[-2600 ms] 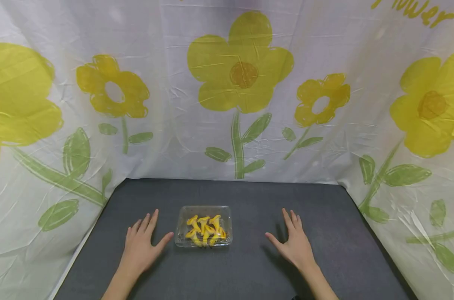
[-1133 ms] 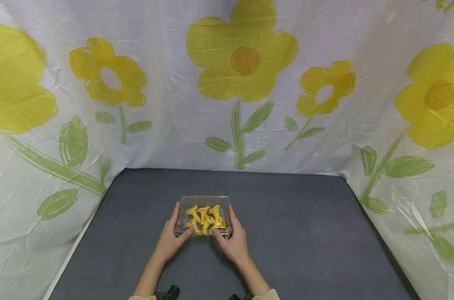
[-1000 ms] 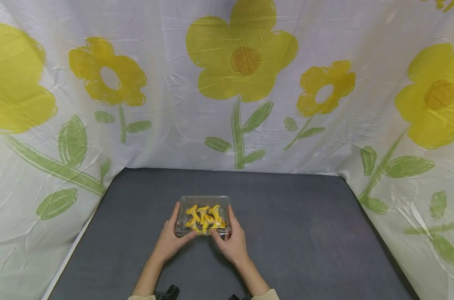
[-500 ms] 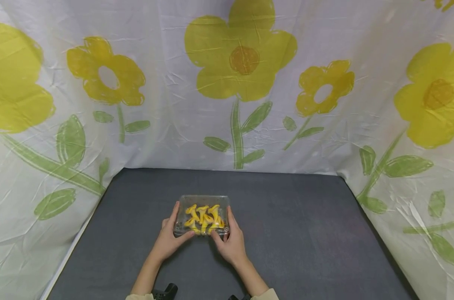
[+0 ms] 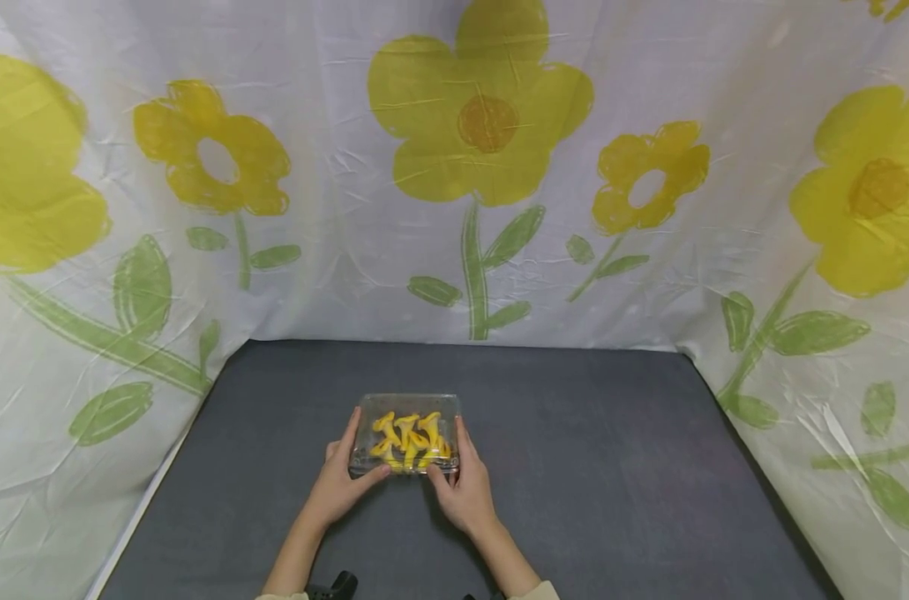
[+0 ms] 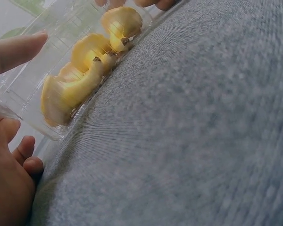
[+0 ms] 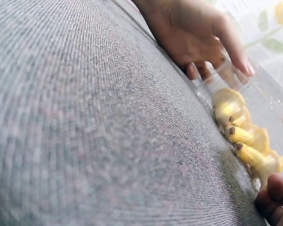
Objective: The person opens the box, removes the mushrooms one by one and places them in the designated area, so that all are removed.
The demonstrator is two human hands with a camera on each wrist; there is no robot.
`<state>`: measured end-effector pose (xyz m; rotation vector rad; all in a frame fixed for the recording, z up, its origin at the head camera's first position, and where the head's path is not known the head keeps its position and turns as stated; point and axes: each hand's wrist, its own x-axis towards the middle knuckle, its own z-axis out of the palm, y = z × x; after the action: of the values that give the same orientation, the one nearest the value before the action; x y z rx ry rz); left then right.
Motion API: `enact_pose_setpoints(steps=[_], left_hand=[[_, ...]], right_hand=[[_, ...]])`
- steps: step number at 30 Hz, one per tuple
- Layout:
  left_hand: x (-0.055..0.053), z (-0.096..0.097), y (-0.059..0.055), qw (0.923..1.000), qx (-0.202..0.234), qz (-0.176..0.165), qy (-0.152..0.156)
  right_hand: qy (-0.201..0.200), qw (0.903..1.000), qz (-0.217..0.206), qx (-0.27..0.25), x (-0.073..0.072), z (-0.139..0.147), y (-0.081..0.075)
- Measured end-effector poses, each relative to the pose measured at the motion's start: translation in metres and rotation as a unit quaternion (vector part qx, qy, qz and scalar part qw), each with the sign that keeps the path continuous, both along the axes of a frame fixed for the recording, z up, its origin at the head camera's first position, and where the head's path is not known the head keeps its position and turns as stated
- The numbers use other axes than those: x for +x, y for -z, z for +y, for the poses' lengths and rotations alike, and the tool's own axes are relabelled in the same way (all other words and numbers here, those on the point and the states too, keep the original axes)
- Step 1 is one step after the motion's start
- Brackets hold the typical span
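A clear plastic box (image 5: 370, 404) with yellow mushrooms (image 5: 407, 437) inside stands on the dark table, left of centre in the head view. My left hand (image 5: 336, 490) grips its left side, fingers along the wall and thumb at the near edge. On the opposite side my right hand (image 5: 467, 497) holds it likewise, its thumb by the front. In the left wrist view the left thumb (image 6: 23, 52) lies over the clear wall, with several mushrooms (image 6: 75, 84) behind the plastic. The right wrist view shows the box's mushrooms (image 7: 245, 134) close over the grey cloth between both hands.
Dark grey ribbed cloth (image 5: 611, 467) covers the table. White curtains (image 5: 334, 275) printed with yellow flowers enclose its back and sides. A black wrist device (image 5: 342, 585) and beige sleeves (image 5: 536, 592) show at the bottom edge of the head view.
Both hands, earlier spread open and apart on either side of the box, have come inward and taken hold of its sides. Over the last second the hands and box have hardly moved.
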<state>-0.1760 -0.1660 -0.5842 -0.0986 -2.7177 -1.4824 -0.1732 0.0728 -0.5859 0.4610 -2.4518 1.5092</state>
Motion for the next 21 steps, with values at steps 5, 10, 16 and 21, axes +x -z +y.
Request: enact_pose_setpoints(steps=[5,10,16,21], left_hand=[[0.0021,0.0005,-0.0028,1.0,-0.003,-0.004,-0.002],[0.0025,0.0006,-0.0038,1.0,0.003,-0.008,-0.003],[0.0025,0.0002,-0.0038,1.0,0.007,-0.001,-0.001],[0.0028,0.0008,-0.0033,1.0,0.004,0.006,-0.002]], right_hand=[[-0.001,0.9999,-0.011,0.003,0.0002,-0.0004,0.0003],[0.001,0.9994,-0.009,-0.033,-0.0004,-0.001,0.0006],[0.002,0.9965,-0.022,-0.081,-0.0017,-0.0006,0.0023],[0.019,0.9956,-0.048,-0.079,-0.0006,0.0008,0.0004]])
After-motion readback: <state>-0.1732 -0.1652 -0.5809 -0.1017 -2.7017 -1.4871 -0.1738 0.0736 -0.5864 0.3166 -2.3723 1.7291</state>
